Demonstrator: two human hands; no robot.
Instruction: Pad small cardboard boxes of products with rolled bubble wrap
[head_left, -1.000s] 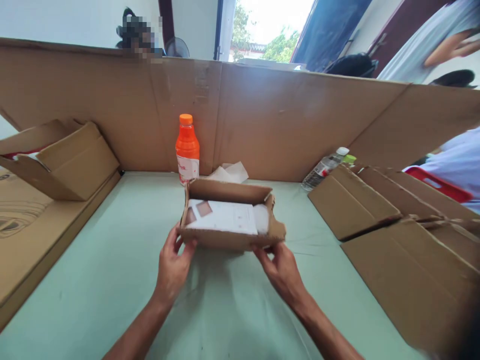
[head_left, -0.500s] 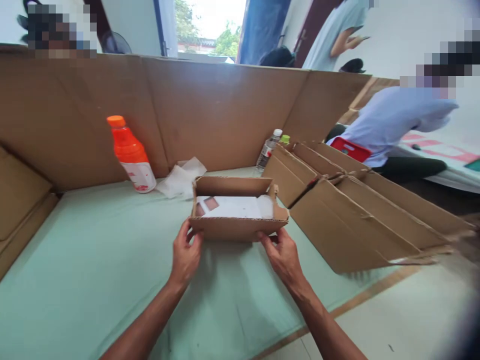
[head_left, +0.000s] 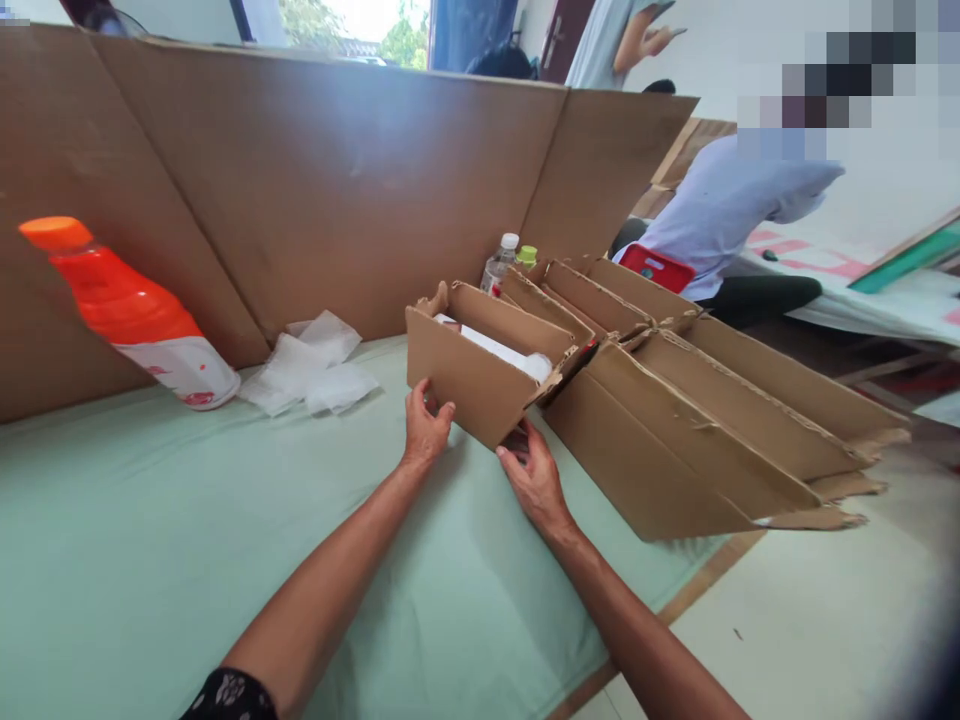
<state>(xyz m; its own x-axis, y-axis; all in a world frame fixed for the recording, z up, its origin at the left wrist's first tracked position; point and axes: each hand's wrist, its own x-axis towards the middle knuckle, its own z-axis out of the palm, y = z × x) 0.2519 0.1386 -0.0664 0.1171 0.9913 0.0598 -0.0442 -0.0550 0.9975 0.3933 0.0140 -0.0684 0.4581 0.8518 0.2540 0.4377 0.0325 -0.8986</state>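
A small open-topped cardboard box [head_left: 469, 378] sits turned at an angle on the green cloth, close against a row of larger cardboard boxes [head_left: 690, 440]. Inside it lies a white item [head_left: 499, 347], mostly hidden by the box's front wall. My left hand [head_left: 427, 428] holds the lower left of the front wall, thumb and fingers bent at its bottom edge. At the lower right corner, my right hand [head_left: 536, 478] grips the box with its fingers partly beneath it.
An orange-capped bottle [head_left: 146, 310] stands at left by crumpled white sheets [head_left: 311, 365]. A cardboard wall [head_left: 352, 180] runs behind. A clear bottle [head_left: 499, 262] and a green-capped bottle [head_left: 526, 255] are behind the boxes. A person [head_left: 720, 210] sits at right.
My hands have moved the small box to the right, up to the larger boxes, and turned it so its right end points toward me. The view has swung right.
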